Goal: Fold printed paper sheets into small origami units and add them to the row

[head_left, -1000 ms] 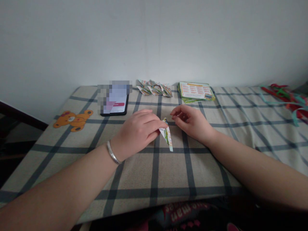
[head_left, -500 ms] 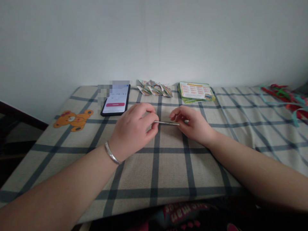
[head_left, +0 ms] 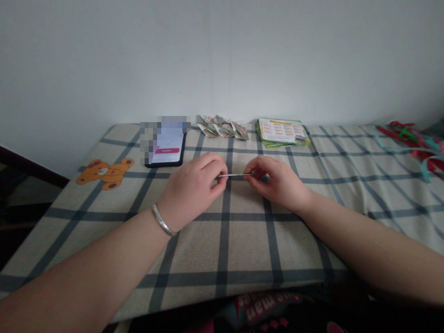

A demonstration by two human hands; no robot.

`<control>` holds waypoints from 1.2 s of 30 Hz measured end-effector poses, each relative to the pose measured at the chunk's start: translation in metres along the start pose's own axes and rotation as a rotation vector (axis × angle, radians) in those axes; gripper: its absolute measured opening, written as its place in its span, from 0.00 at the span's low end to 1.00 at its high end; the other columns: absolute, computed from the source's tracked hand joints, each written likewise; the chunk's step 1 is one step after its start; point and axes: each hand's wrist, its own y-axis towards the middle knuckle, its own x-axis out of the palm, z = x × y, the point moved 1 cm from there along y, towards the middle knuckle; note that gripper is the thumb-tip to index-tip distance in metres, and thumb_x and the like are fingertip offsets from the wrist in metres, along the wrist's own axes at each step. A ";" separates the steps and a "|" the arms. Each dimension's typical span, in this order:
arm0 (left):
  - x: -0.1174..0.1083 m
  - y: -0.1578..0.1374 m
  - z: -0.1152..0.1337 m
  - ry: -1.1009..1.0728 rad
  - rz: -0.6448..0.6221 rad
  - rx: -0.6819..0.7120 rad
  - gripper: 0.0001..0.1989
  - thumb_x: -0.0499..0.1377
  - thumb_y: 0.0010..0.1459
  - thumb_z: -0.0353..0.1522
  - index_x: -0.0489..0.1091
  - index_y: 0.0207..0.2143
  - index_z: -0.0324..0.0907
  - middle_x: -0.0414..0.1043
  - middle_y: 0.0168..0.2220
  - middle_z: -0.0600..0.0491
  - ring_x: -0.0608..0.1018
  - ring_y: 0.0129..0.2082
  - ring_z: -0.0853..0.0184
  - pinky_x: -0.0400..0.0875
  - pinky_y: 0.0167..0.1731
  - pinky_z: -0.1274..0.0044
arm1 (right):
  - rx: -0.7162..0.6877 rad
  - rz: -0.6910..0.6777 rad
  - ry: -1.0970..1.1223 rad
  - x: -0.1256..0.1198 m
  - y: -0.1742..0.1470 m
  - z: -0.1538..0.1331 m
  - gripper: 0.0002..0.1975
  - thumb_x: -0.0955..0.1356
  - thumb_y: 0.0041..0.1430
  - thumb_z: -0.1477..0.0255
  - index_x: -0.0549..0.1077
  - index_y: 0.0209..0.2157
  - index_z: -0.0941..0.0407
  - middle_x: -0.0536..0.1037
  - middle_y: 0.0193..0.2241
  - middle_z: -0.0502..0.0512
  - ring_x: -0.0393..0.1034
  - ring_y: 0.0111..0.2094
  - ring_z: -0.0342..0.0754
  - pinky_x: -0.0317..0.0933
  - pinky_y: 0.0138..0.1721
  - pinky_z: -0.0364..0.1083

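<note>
Between my two hands is a thin card [head_left: 234, 175], seen almost edge-on, so its printed faces are hidden. My left hand [head_left: 196, 187] pinches its left end between thumb and fingers and wears a silver bracelet [head_left: 162, 221] at the wrist. The right end is pinched by the thumb and fingertips of my right hand [head_left: 274, 180]. Both hands are just above the checked tablecloth [head_left: 243, 245]. Behind them lie several small folded paper pieces [head_left: 222, 128] with colourful print, and to their right a stack of printed cards [head_left: 282, 132].
A phone [head_left: 168, 155] with a lit screen lies behind my left hand. An orange bear picture [head_left: 106, 172] is at the left of the cloth. Red, green and pale blue ribbons [head_left: 412, 141] lie at the far right. A white wall [head_left: 222, 60] rises behind the table.
My right fingers have closed onto the card's right end, where the forefinger was raised before. The left fingers have drawn tighter together, and the hand is slightly lower.
</note>
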 end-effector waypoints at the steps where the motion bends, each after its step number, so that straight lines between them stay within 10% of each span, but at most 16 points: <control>1: 0.000 0.000 0.000 -0.013 -0.001 -0.005 0.03 0.55 0.59 0.27 0.68 0.35 0.39 0.72 0.39 0.50 0.75 0.39 0.65 0.72 0.40 0.73 | 0.012 0.012 -0.002 0.000 0.000 0.000 0.04 0.66 0.56 0.77 0.69 0.34 0.55 0.74 0.29 0.50 0.69 0.28 0.41 0.63 0.30 0.42; 36: -0.004 0.001 0.005 0.033 0.064 0.243 0.07 0.57 0.61 0.29 0.73 0.31 0.42 0.76 0.32 0.55 0.75 0.34 0.64 0.70 0.40 0.70 | 0.119 -0.085 0.352 0.000 0.000 -0.007 0.11 0.64 0.64 0.67 0.73 0.31 0.57 0.77 0.28 0.52 0.70 0.30 0.43 0.64 0.32 0.43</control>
